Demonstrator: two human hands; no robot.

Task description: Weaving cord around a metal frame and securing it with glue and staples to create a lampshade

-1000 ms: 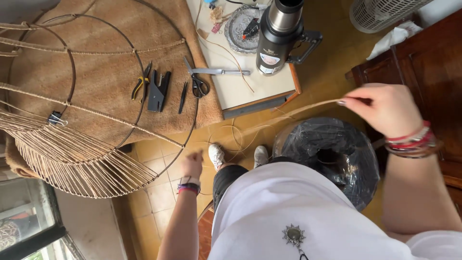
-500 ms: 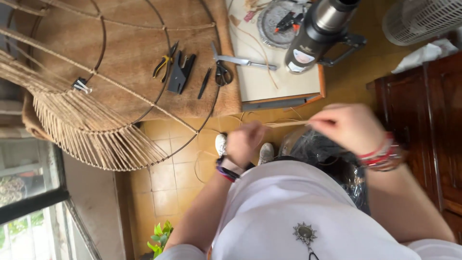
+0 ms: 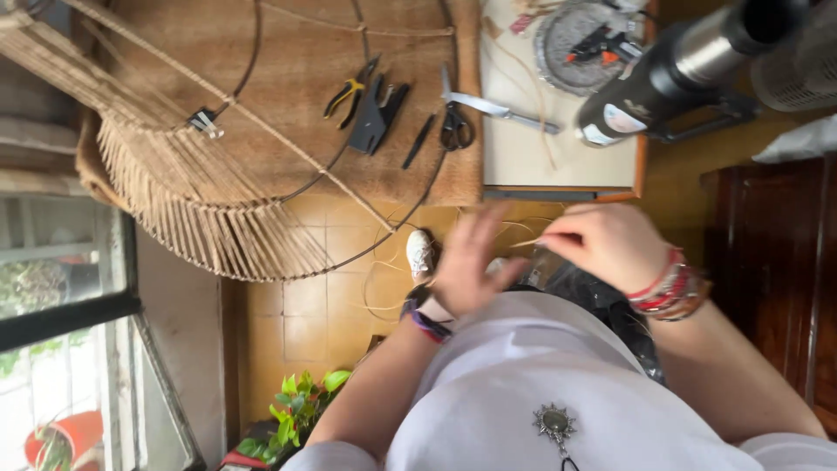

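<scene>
Fibre strand (image 3: 523,244) pinched in the right hand (image 3: 602,244), left hand (image 3: 466,270) open beside it. Blurred motion; a hasty tug could snap or tangle it.

Pliers (image 3: 347,94) and scissors (image 3: 457,122) lie on the brown mat (image 3: 296,52) — near them, a dark flask (image 3: 676,74). A green plant (image 3: 301,397) stands on the tiled floor (image 3: 305,310).

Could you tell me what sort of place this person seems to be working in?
Probably a home craft corner used for weaving. A wire frame partly wrapped in straw-coloured fibre lies on a burlap-covered surface, with pliers and scissors nearby. A tiled floor, window and potted plant suggest a house.
</scene>
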